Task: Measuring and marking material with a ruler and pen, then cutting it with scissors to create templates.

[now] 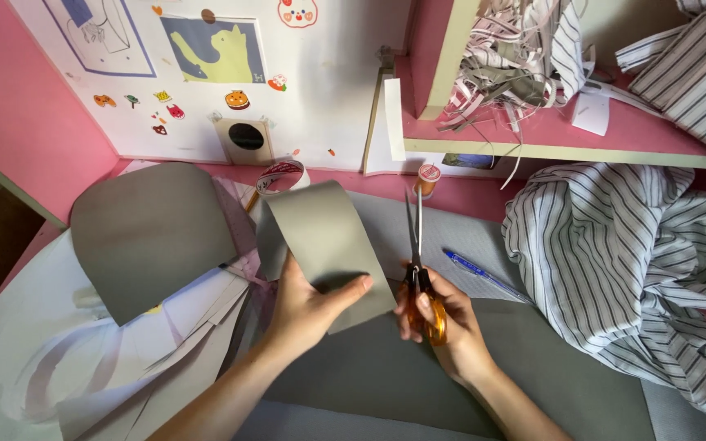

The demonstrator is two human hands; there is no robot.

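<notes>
While the left hand [308, 306] pinches a curled grey sheet [324, 245] up off the worktop [418, 376], its edge meets the blades; the right hand's [443, 322] grip is pressed around orange-handled scissors [418, 269], blades nearly together. A blue pen [484, 275] lies just beside; striped cloth [631, 261] is bunched aside, seemingly for room.

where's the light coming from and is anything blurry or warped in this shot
Head view: daylight falls from the upper right, brightening the striped cloth; the left hand shadows the grey sheet; the right hand and scissors look sharp; wide-lens bending shows at the edges.
</notes>
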